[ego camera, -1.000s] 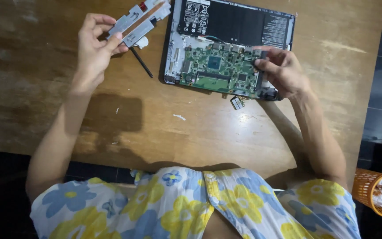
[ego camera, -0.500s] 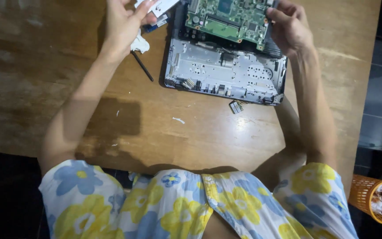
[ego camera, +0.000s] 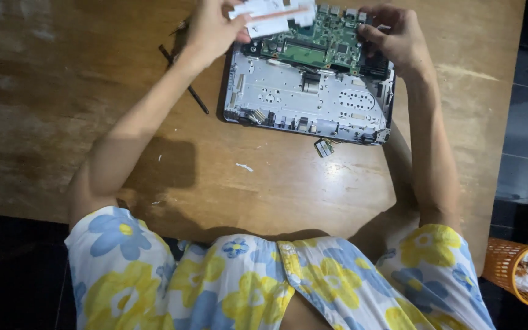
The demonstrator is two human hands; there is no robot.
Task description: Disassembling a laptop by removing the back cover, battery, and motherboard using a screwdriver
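Note:
An opened laptop base (ego camera: 313,101) with a bare silver metal frame lies on the wooden table (ego camera: 62,104). My right hand (ego camera: 398,40) grips the right edge of a green circuit board (ego camera: 322,43), which is lifted and tilted over the far half of the base. My left hand (ego camera: 212,27) holds a white flat part with a copper strip (ego camera: 273,15) just above the board's left end.
A thin black tool (ego camera: 184,79) lies on the table left of the laptop. A small loose component (ego camera: 323,147) and a white scrap (ego camera: 244,167) sit near the front edge. An orange basket (ego camera: 524,275) with crumpled paper stands on the floor at the right.
The green board has been lifted off the laptop base by my right hand, which exposes the silver frame. My left hand has brought the white part in over the board. The view has tilted.

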